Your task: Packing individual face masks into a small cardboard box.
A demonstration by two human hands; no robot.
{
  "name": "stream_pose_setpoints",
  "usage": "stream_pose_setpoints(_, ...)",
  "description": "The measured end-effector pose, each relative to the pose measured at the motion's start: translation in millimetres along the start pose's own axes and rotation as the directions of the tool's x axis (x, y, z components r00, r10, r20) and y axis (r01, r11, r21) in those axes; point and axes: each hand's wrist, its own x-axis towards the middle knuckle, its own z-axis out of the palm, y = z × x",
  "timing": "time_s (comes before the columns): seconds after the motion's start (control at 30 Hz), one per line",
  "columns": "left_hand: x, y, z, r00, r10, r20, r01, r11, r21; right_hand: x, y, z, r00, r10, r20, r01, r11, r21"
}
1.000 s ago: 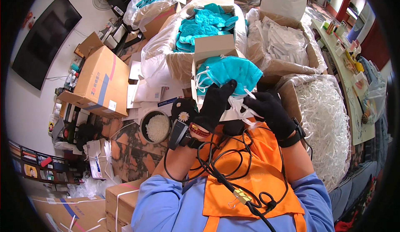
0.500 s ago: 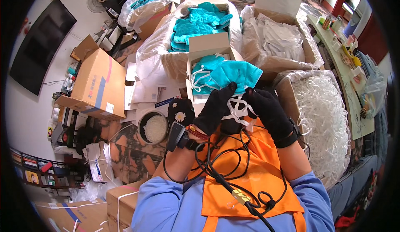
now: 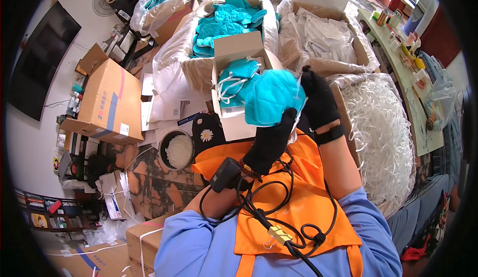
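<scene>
A teal folded-cup face mask (image 3: 275, 98) is held up in front of me, its outer face showing. My left hand (image 3: 273, 145), in a black fingertip-less glove, grips the mask's lower right edge. At the mask's right edge is my gloved right hand (image 3: 319, 100), its fingers closed round a thin white strap that is mostly hidden. Just behind and left of the held mask, an open small carton (image 3: 231, 122) holds more teal masks (image 3: 234, 80) with white straps.
Behind stand a plastic-lined box of teal masks (image 3: 226, 20) and a box of white packets (image 3: 328, 35). To the right is a box of white straps (image 3: 381, 127). A bowl of white bits (image 3: 178, 150) sits at left near a tipped carton (image 3: 107, 98). Black cables (image 3: 269, 192) cross my orange apron.
The mask has come up off the carton in my left hand, toward me. My right hand has moved up to its right edge. The view has shifted slightly.
</scene>
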Motion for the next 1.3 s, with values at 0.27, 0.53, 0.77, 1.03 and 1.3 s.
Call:
stream_pose_setpoints(0.27, 3.6, 1.9, -10.7, 0.993, 0.069, 0.092, -0.082, 0.987, 0.138, 22.9, -1.5, -9.6, 0.884, 0.467, 0.026, -0.392, 0.711, 0.584)
stream_pose_setpoints(0.53, 23.6, 18.9, -32.4, 0.780, -0.498, 0.380, 0.494, 0.117, -0.861, 2.0, -34.1, -4.9, 0.772, 0.307, 0.556, -0.621, 0.547, 0.561)
stream_pose_setpoints(0.77, -3.7, -34.0, -1.8, 0.994, -0.109, 0.012, 0.108, 0.960, -0.260, -18.9, 20.0, -34.4, 0.948, 0.166, 0.271, -0.117, 0.975, -0.187)
stream_pose_setpoints(1.03, -2.3, -29.8, -4.0, 0.932, -0.361, 0.040, 0.325, 0.779, -0.536, -26.0, -16.4, -9.5, 0.928, 0.080, 0.363, -0.042, 0.993, -0.113)
stream_pose_setpoints(1.3, -8.0, -41.4, -7.0, 0.986, -0.156, -0.063, 0.139, 0.964, -0.226, -21.6, -31.3, 2.8, 0.930, 0.087, 0.356, -0.062, 0.995, -0.079)
